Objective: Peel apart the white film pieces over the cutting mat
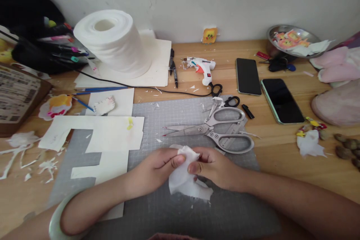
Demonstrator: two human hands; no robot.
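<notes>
At the far left a brown box (21,97) with a printed label stands on the wooden table (225,50), and beside it lies a small palette (55,106) smeared with orange and pink paint. Next come cut pieces of white card (115,133), partly over the grey cutting mat (157,112), and behind them a large white roll (111,45) stands upright on white sheets. The left hand (165,163), its arm wearing a pale bangle, is closed to a pinch, the thumb pressing the upper left part of a thin white tissue (182,174). The tissue is held above the front of the mat, between the two hands, gathered at the top and hanging loose below. The right hand (212,167) pinches its right side, thumb toward the other thumb, the remaining fingers curled and partly hidden. Just beyond the hands, large grey scissors (201,129) lie with their blades slightly apart, pointing left, and farther back lies a white glue gun (206,69). To the right are a black marker cap (248,111), a dark-screened phone (248,76) and a second phone (282,101) in a pale green case; behind them a metal bowl (272,47) holds painted cutouts.
</notes>
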